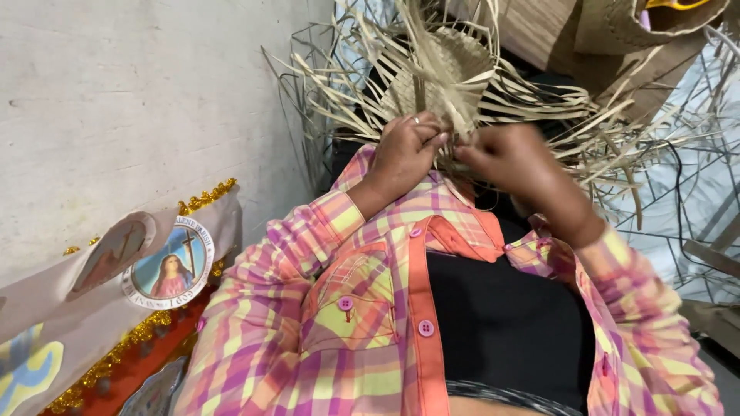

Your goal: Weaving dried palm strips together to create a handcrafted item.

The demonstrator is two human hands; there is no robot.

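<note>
A partly woven palm-straw piece [443, 73], pale tan with many loose strips fanning out, is held just in front of my chest. My left hand [402, 154], a ring on one finger, pinches strips at its lower edge. My right hand [515, 163] grips strips right beside it, and the fingertips of the two hands almost touch. Both arms wear pink, orange and yellow plaid sleeves [308, 254] over a black top [501, 316]. The strips between my fingers are partly hidden.
A rough whitewashed wall [139, 92] fills the left. Below it lies a cloth banner [166, 266] with a round picture and gold trim. Woven straw mats [617, 38] hang at the top right, over a wire frame [694, 200].
</note>
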